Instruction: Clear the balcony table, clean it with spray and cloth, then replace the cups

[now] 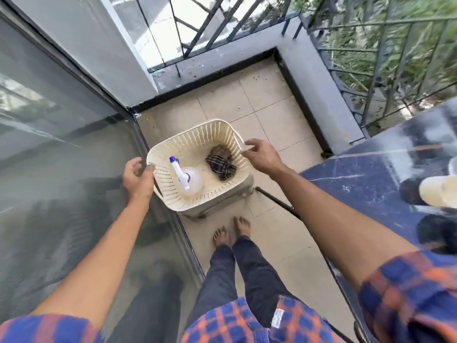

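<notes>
In basket (197, 125) at left hand (137, 178): sprayer (191, 180)

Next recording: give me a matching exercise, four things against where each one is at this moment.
Things:
1 spray bottle
2 cloth
3 left hand
4 cup

Places:
A on the dark table, far right
B at the basket, left rim
C in the basket, right side
D in the basket, left side

Pairs: 1-D, 2-C, 3-B, 4-A
</notes>
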`<state>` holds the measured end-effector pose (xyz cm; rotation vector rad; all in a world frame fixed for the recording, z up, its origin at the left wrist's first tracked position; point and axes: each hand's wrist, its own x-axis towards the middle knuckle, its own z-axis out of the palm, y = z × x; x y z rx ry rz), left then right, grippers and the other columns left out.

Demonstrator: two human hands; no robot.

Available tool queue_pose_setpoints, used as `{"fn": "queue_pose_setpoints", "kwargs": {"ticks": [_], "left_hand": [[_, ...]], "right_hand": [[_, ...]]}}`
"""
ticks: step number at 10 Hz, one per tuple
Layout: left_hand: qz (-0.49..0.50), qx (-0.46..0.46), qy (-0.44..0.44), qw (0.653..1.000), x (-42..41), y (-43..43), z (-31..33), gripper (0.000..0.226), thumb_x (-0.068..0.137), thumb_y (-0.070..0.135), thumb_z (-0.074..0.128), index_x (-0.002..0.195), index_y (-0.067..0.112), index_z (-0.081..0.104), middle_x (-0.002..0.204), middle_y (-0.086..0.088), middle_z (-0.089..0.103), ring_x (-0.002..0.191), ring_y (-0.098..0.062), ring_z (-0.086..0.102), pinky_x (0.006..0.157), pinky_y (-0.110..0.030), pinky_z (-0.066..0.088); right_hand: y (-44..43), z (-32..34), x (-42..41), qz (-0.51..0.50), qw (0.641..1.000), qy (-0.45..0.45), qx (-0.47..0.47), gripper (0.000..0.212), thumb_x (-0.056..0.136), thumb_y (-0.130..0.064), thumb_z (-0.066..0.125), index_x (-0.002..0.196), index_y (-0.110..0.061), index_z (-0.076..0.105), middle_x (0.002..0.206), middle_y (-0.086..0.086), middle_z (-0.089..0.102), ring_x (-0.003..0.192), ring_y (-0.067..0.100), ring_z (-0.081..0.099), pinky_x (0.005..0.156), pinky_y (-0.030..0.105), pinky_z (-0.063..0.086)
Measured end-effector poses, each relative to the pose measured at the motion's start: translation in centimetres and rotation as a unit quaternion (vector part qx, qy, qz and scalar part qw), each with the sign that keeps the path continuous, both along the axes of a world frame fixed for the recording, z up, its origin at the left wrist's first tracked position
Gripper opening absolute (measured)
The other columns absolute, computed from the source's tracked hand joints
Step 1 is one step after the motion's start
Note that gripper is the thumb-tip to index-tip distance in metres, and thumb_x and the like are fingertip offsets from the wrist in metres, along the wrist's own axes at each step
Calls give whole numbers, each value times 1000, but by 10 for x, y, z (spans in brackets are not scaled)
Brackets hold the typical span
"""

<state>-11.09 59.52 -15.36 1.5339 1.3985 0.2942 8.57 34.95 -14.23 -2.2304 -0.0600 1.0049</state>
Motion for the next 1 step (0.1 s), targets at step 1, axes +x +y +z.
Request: {"fn": "queue_pose_setpoints", "kwargs": {"ticks": [1], "left_hand": [[-40, 131, -20, 990, 17, -5, 30, 28, 84, 30, 64, 111, 22, 68, 111, 6, 67, 109, -14, 64, 91, -17, 45]], "right_hand": [[-23, 25, -9, -21, 998, -47, 34, 38, 92, -35, 67, 129, -29, 66, 123, -2, 70, 107, 16, 65, 100, 39, 53]]}}
